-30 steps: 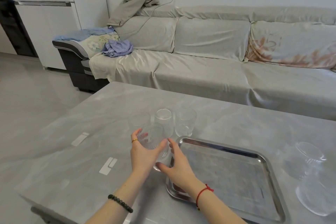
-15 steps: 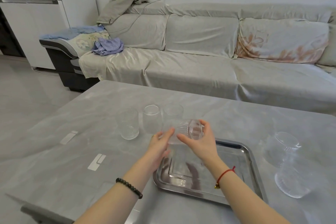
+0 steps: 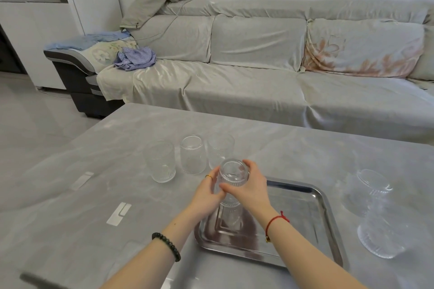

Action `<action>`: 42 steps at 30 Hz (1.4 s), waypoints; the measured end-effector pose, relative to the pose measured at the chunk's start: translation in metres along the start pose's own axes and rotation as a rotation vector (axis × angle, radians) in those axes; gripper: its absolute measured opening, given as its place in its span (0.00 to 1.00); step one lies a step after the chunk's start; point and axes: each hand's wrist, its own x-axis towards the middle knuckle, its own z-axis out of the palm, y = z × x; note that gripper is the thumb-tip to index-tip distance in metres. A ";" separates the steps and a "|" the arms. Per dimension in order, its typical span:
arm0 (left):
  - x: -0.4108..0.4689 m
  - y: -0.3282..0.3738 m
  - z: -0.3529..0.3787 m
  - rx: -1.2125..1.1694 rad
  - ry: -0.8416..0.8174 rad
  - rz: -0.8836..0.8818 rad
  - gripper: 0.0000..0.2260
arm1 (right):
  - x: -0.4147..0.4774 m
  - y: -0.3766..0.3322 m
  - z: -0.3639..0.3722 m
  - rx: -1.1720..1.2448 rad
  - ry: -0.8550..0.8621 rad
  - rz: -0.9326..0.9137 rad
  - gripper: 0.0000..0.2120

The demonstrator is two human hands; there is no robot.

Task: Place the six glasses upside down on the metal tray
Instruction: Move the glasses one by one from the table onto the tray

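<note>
Head view, single frame: grey marbled bench [image 3: 94,195] carrying one metal tray [image 3: 328,213] at near centre-right. Left hand [image 3: 206,192] and right hand [image 3: 251,190] are both wrapped around one ribbed held glass [image 3: 233,175], base turned up toward the camera, mouth down, over the tray's left part; whether its rim already touches the metal cannot be told, since the lower part is seen only through glass and reflection. Item count on the bench: three upright glasses in a row beyond the tray, namely left glass [image 3: 160,162], middle glass [image 3: 192,155] and far glass [image 3: 219,148], the last partly behind the held one. To the right of the tray, off it, stand two more clear pieces, a rear right glass [image 3: 368,192] and a front right glass [image 3: 380,234]; both appear to be inverted. Tray otherwise bare. Progress, as judged: the first of six is at placement, none is yet clearly set down and released; five remain to be moved onto the tray, three of which also need turning. Background: a covered sofa [image 3: 258,82], not involved.
</note>
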 end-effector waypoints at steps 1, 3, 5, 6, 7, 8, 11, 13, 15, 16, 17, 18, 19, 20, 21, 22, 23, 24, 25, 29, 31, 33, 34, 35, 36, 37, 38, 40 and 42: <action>0.001 0.000 0.001 -0.008 0.001 0.004 0.27 | 0.000 0.000 0.001 0.004 0.000 -0.006 0.40; 0.002 -0.002 0.001 -0.021 0.000 0.008 0.26 | 0.000 0.002 0.002 0.009 -0.011 -0.013 0.39; 0.003 -0.005 0.001 -0.012 -0.013 0.010 0.27 | 0.000 0.006 0.002 0.017 -0.038 -0.005 0.38; 0.003 -0.006 0.000 -0.001 -0.027 0.015 0.27 | -0.001 0.008 0.002 0.022 -0.054 0.006 0.37; 0.004 -0.007 -0.001 0.020 -0.042 0.019 0.28 | -0.002 0.010 0.003 0.022 -0.070 0.019 0.38; 0.005 -0.007 -0.002 0.043 -0.051 0.021 0.28 | -0.004 0.012 0.003 0.017 -0.083 0.028 0.38; 0.008 -0.008 -0.005 0.081 -0.060 0.010 0.29 | -0.008 0.015 0.005 0.014 -0.091 0.050 0.39; 0.007 -0.010 -0.006 0.107 -0.054 -0.001 0.30 | -0.009 0.014 0.005 0.034 -0.098 0.068 0.38; 0.005 -0.013 -0.010 0.121 0.037 0.017 0.28 | -0.012 0.012 0.005 0.021 -0.090 0.065 0.39; 0.004 -0.015 -0.014 0.120 0.142 0.042 0.24 | -0.016 0.010 0.005 -0.017 -0.052 0.039 0.39; 0.003 -0.016 -0.021 0.104 0.278 0.071 0.19 | -0.021 0.008 0.004 -0.063 0.014 -0.014 0.38; 0.000 -0.016 -0.030 0.066 0.424 0.091 0.14 | -0.027 0.005 0.004 -0.107 0.092 -0.108 0.34; -0.001 -0.016 -0.040 0.026 0.559 0.097 0.13 | -0.032 0.001 0.004 -0.145 0.150 -0.228 0.29; -0.002 -0.018 -0.053 0.013 0.670 0.091 0.13 | -0.038 -0.004 0.006 -0.176 0.159 -0.345 0.25; -0.002 -0.020 -0.067 0.039 0.750 0.078 0.15 | -0.042 -0.009 0.009 -0.202 0.124 -0.437 0.22; -0.001 -0.023 -0.080 0.087 0.793 0.056 0.19 | -0.046 -0.014 0.013 -0.216 0.059 -0.498 0.19; 0.001 -0.025 -0.093 0.128 0.801 0.023 0.25 | -0.049 -0.018 0.017 -0.218 -0.018 -0.526 0.17; 0.004 -0.028 -0.104 0.147 0.780 -0.013 0.32 | -0.051 -0.021 0.022 -0.208 -0.090 -0.532 0.15; 0.008 -0.029 -0.114 0.151 0.738 -0.041 0.38 | -0.052 -0.024 0.027 -0.192 -0.149 -0.529 0.14; 0.032 -0.032 -0.134 0.145 0.543 -0.052 0.48 | -0.051 -0.025 0.045 -0.139 -0.302 -0.444 0.16; 0.044 -0.033 -0.137 0.151 0.515 -0.047 0.48 | -0.050 -0.021 0.052 -0.139 -0.329 -0.385 0.18; 0.052 -0.033 -0.137 0.150 0.537 -0.054 0.46 | -0.049 -0.017 0.056 -0.146 -0.344 -0.326 0.20; 0.054 -0.033 -0.137 0.147 0.560 -0.055 0.44 | -0.048 -0.015 0.058 -0.141 -0.350 -0.300 0.20; 0.055 -0.032 -0.136 0.153 0.582 -0.054 0.42 | -0.047 -0.014 0.059 -0.130 -0.355 -0.276 0.20; 0.053 -0.032 -0.136 0.161 0.603 -0.053 0.41 | -0.046 -0.014 0.059 -0.118 -0.357 -0.251 0.21; 0.051 -0.031 -0.135 0.159 0.627 -0.053 0.40 | -0.046 -0.014 0.059 -0.099 -0.359 -0.221 0.21; 0.046 -0.030 -0.133 0.137 0.660 -0.060 0.39 | -0.045 -0.014 0.059 -0.067 -0.362 -0.184 0.22; 0.032 -0.028 -0.127 0.003 0.757 -0.102 0.37 | -0.047 -0.017 0.058 0.043 -0.364 -0.102 0.23; 0.013 -0.023 -0.117 -0.266 0.797 -0.166 0.34 | -0.049 -0.020 0.057 0.166 -0.363 -0.020 0.26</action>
